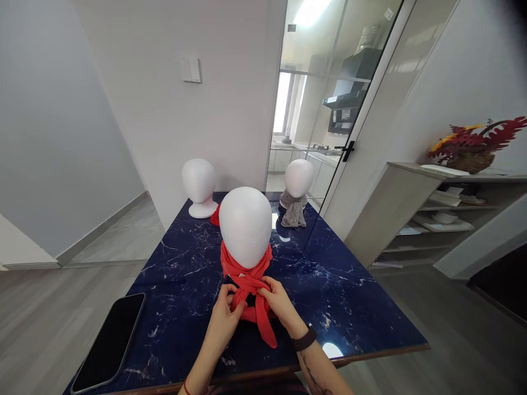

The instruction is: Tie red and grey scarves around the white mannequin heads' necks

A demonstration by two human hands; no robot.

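A white foam mannequin head (246,225) stands on the dark blue marble table (349,285) right in front of me. A red scarf (246,274) is wrapped round its neck, with a knot at the front and a tail hanging down toward me. My left hand (225,314) pinches the scarf just left of the knot. My right hand (278,300), with a black band on its wrist, grips the cloth on the right side of the knot. Both hands have their fingers closed on the fabric.
A bare white head (198,185) stands at the back left with a bit of red cloth (215,216) beside it. Another head (298,178) at the back wears a grey scarf (292,211). A black phone (110,341) lies at the table's near left corner. Shelves (444,208) stand right.
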